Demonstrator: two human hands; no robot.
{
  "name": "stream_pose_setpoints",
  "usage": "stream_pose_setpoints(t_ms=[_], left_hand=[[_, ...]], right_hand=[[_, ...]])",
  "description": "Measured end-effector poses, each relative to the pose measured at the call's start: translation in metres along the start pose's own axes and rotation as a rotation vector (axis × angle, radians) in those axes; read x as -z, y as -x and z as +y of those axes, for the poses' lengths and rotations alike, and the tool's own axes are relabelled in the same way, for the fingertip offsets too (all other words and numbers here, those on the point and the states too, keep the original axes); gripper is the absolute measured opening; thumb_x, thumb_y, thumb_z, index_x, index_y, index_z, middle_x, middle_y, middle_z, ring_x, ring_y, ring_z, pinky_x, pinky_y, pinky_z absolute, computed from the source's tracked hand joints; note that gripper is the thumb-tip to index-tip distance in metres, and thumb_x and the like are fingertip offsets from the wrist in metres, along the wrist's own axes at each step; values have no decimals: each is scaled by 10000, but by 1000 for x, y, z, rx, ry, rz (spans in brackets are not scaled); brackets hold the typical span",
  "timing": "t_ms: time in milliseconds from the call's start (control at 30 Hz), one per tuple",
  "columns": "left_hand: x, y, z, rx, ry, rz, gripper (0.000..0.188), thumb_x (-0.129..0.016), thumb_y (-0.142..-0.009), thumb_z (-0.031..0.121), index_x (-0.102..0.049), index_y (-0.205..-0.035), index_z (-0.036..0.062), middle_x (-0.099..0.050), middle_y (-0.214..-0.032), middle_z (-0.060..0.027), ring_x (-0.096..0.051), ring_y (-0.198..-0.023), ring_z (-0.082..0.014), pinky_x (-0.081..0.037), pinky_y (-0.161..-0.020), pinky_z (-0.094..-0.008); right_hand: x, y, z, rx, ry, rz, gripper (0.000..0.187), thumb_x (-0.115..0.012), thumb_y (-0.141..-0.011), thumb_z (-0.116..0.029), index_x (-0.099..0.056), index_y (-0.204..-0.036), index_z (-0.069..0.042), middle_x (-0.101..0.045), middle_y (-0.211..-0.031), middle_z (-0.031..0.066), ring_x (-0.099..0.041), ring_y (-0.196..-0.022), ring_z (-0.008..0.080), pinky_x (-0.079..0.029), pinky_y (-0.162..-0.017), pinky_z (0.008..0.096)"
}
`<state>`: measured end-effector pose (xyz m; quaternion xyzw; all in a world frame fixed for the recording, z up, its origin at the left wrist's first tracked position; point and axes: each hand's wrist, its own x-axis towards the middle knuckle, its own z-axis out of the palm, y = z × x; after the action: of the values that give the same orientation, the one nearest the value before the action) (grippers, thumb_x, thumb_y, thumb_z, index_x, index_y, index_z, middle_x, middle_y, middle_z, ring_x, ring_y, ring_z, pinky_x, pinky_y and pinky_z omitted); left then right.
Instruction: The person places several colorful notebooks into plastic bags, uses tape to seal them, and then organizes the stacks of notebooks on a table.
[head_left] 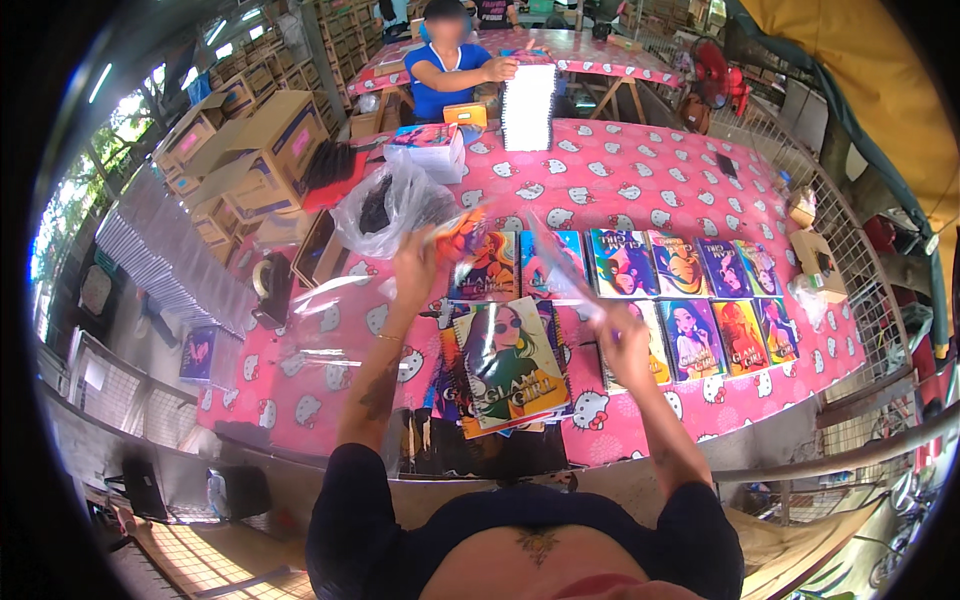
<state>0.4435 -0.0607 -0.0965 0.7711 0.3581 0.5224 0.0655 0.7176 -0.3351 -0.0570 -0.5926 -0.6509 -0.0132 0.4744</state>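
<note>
My left hand (413, 268) is raised at the left of the notebook rows, its fingers closed on an orange-covered notebook (462, 236) that is blurred by motion. My right hand (624, 342) grips a thin notebook (562, 262) by its lower end; it tilts up to the left and shows nearly edge-on. Between my arms lies an uneven stack of spiral notebooks (512, 362), the top one showing a figure in sunglasses on a green and yellow cover. Beyond and to the right, several colourful notebooks (690, 335) lie in two rows.
Clear plastic bags (392, 212) and loose film (330, 325) lie at left, near a tape dispenser (268, 285). Tall notebook stacks (165, 250) and cardboard boxes (265, 150) stand farther left. Across the pink patterned table (600, 185), a person in blue (440, 75) holds a spiral notebook (528, 108).
</note>
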Motion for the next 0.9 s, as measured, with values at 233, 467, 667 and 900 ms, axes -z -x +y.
stream_pose_setpoints(t_ms=[233,467,667,900], left_hand=[[107,-82,152,37,333,97,368,-600,-812,46,-627,-1178,39,-581,-945,-111,-556,-716,-138,-447,-636,-271],[4,50,114,-133,2,-454,478,-678,-814,295,-607,-1227,65,-588,-1229,-204,-605,-1084,-294,-455,-952,-390],[54,139,44,871,609,-401,699,-645,-889,460,-424,-1409,49,-468,-1389,-213,-482,-1282,-271,-394,-1060,-398],[53,116,116,1129,962,-555,936,-716,-824,400,-178,-1487,17,-454,-1373,-170,-520,-1218,-231,-506,-938,-346]], right_hand=[[-23,78,-46,101,-12,-396,339,-686,-842,-126,-652,-1179,-112,-614,-1249,95,-550,-1171,292,-436,-990,433],[-67,95,-2,-631,-616,-139,629,-588,-959,-317,-349,-1454,-12,-427,-1439,177,-389,-1348,270,-297,-1099,345],[-68,87,4,-779,-935,-221,756,-526,-988,-386,-152,-1533,-18,-260,-1544,179,-270,-1415,236,-218,-1141,326],[-89,61,1,-622,-489,-439,849,-502,-964,-516,-57,-1556,-101,-51,-1610,177,-7,-1493,280,-33,-1180,419]])
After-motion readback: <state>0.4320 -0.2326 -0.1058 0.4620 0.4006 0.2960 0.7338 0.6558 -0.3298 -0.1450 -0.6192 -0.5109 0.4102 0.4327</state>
